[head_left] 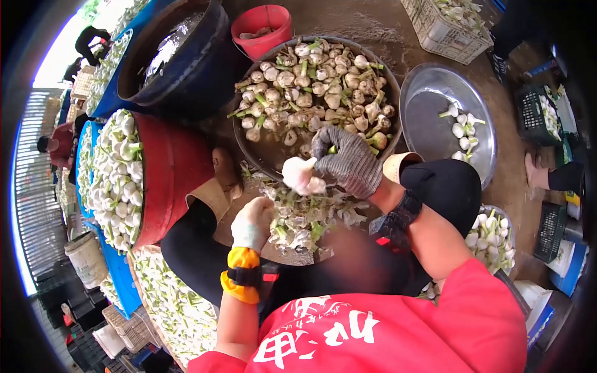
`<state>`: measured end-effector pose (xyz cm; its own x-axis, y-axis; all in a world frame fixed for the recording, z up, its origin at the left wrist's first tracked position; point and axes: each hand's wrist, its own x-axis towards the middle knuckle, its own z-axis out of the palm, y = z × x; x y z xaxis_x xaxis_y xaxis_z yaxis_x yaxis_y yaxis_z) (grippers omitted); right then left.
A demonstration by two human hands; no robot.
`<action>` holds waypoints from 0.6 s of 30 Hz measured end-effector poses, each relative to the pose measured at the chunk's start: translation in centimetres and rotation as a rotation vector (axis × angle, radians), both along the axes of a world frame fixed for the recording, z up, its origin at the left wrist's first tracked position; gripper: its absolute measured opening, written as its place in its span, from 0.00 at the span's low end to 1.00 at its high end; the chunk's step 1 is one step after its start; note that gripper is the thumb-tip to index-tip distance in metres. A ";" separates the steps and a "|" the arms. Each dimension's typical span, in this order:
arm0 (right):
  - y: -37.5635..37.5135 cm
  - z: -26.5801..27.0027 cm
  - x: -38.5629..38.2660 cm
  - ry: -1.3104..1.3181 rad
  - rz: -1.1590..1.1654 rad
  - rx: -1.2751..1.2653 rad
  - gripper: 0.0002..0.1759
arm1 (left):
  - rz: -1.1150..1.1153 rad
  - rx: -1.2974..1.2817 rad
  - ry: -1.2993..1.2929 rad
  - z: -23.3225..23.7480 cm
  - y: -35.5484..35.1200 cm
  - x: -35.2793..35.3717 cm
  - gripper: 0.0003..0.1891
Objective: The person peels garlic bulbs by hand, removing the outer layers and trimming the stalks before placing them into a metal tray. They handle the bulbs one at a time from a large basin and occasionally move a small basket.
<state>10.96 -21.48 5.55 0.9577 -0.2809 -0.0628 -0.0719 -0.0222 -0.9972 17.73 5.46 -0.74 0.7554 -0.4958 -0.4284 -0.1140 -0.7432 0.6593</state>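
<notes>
My right hand [351, 158], in a grey knitted glove, pinches a white garlic bulb [300, 175] by its short stem. The bulb hangs over the near rim of a wide basin of garlic [311, 87], whose bulbs are mostly brownish and unpeeled. My left hand [252, 222], in a pale glove with a yellow cuff, is lower and to the left, apart from the bulb. Its fingers are curled closed; whatever they may hold is hidden. Between my legs lies a heap of peeled skins and leaf scraps [308, 217].
To the right stands a metal basin [429, 133] with several white bulbs. A red tub [171, 168] heaped with garlic is at my left, beside a dark blue barrel [186, 59]. A small red bucket [262, 31] and a plastic crate [451, 37] sit farther off. Another person [59, 146] is at far left.
</notes>
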 end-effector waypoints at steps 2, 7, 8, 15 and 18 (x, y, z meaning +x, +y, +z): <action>-0.2 -0.5 0.6 -0.001 0.011 -0.085 0.08 | -0.233 0.088 -0.564 -0.2 -1.1 -0.6 0.30; 2.1 -1.5 1.5 -0.022 0.079 -0.191 0.06 | 0.051 -0.730 0.231 3.2 -5.9 -1.1 0.38; 2.5 -1.4 1.6 -0.072 0.080 -0.271 0.06 | 0.277 -0.851 0.577 3.8 -6.4 -1.9 0.27; -1.2 -0.4 2.8 -0.007 -0.012 -0.205 0.06 | -0.402 0.269 0.374 -4.9 -4.0 -2.4 0.58; 1.5 -2.1 2.8 -0.034 0.000 -0.318 0.07 | 0.199 -0.767 0.850 -0.5 -5.3 -1.6 0.47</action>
